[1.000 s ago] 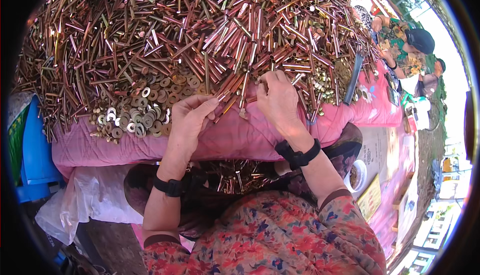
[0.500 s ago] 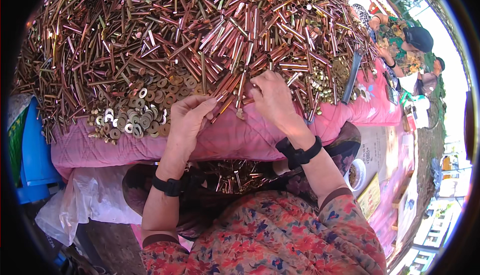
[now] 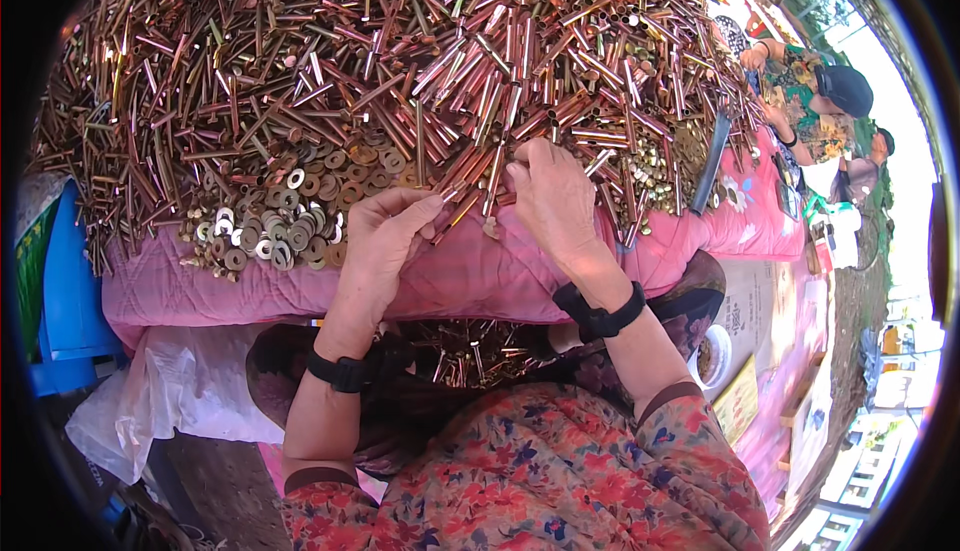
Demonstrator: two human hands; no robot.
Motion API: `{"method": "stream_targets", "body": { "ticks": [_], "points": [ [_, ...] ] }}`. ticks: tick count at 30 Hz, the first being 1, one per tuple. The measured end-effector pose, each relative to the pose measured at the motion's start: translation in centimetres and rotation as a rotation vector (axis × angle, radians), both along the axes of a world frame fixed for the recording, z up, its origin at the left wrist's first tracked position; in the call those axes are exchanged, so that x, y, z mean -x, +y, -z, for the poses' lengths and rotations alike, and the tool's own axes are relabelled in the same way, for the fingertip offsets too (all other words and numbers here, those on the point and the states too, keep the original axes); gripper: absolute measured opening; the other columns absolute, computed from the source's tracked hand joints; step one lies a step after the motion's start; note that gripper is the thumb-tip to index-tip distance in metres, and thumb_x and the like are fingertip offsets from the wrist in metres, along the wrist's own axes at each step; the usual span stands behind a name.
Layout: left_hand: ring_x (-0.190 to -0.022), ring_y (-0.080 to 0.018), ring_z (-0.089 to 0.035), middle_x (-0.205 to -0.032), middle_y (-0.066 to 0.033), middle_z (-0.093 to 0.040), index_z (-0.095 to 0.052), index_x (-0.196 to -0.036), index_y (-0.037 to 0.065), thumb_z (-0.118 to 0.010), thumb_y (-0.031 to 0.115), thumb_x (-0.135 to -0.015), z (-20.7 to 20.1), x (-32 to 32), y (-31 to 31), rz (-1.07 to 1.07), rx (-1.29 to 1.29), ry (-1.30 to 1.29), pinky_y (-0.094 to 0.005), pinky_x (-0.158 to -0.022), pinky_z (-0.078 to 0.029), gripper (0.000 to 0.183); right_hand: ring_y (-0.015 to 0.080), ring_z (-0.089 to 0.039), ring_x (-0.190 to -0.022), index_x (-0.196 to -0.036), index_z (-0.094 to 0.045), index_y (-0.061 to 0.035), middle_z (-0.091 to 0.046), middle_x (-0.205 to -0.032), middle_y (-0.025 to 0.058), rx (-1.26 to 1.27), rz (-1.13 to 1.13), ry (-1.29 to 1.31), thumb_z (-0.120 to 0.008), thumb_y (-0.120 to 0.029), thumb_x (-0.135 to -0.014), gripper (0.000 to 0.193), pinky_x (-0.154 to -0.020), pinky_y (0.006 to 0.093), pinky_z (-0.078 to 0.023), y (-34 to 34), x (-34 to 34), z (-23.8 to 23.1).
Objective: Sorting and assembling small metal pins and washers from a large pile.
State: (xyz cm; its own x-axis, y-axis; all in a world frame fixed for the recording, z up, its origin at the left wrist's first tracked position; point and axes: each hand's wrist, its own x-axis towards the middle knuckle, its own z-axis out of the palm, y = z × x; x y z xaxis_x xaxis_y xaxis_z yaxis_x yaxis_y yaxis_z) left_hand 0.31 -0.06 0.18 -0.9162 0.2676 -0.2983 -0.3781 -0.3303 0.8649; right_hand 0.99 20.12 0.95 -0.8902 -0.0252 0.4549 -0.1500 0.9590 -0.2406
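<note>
My left hand (image 3: 383,236) is closed in a pinch, its thumb and forefinger against the lower ends of several coppery metal tubes (image 3: 468,173) at the pile's near edge. Whether a tube is between those fingers is hard to make out. To its right, my right hand (image 3: 556,196) is curled closed with its fingertips turned down and left; what they hold, if anything, is hidden. Between the hands, a long tube (image 3: 495,179) points toward me, with a small pale piece (image 3: 491,228) at its near end on the pink quilted cloth (image 3: 430,286). Flat metal washers (image 3: 300,236) lie heaped left of my left hand.
A large pile of tubes (image 3: 300,81) spreads across the far side. Small brassy nuts (image 3: 650,176) and a dark flat bar (image 3: 711,163) lie at right. More metal pieces (image 3: 475,351) are below the cloth's edge. Another person (image 3: 815,106) sits at far right; a blue container (image 3: 80,301) stands left.
The view has shifted slightly, so the pile sits a little further right. My right hand has turned slightly and its fingers have drawn closer together; my left hand keeps its pinch.
</note>
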Motion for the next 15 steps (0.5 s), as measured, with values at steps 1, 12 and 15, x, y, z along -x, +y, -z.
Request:
{"method": "stream_targets", "body": {
  "ticks": [1, 12, 15],
  "points": [
    [-0.045, -0.0019, -0.044, -0.061, -0.0008, -0.059, -0.065, -0.088, -0.001, -0.068, 0.01, -0.079, -0.1, 0.0, -0.1, 0.003, -0.004, 0.0, -0.0155, -0.041, -0.029, 0.015, 0.0272, -0.058, -0.074, -0.088, -0.059, 0.0013, -0.058, -0.082, 0.0126, 0.266, -0.073, -0.067, -0.06, -0.008, -0.08, 0.013, -0.066, 0.0364, -0.048, -0.4, -0.3, -0.1],
    [-0.042, -0.0029, -0.041, -0.058, -0.003, -0.057, -0.065, -0.079, 0.002, -0.067, 0.011, -0.078, -1.1, 0.2, -0.5, 0.103, -0.067, -0.056, -0.0162, -0.039, -0.023, 0.009, 0.0076, -0.054, -0.069, -0.106, -0.057, 0.0025, -0.058, -0.084, 0.0034, 1.361, -0.422, -0.437, -0.056, 0.0, -0.087, 0.018, -0.061, 0.022, -0.046, -1.9, -1.9, -0.6],
    [-0.041, -0.0032, -0.039, -0.058, -0.0037, -0.057, -0.064, -0.079, 0.002, -0.067, 0.01, -0.077, -1.0, 0.4, -0.8, 0.151, -0.072, -0.084, -0.0168, -0.038, -0.022, 0.008, 0.0075, -0.054, -0.069, -0.106, -0.057, 0.0024, -0.058, -0.086, 0.0036, 1.251, -0.458, -0.33, -0.056, 0.002, -0.086, 0.02, -0.061, 0.0218, -0.046, -2.1, -1.9, -0.5]
  ]
}}
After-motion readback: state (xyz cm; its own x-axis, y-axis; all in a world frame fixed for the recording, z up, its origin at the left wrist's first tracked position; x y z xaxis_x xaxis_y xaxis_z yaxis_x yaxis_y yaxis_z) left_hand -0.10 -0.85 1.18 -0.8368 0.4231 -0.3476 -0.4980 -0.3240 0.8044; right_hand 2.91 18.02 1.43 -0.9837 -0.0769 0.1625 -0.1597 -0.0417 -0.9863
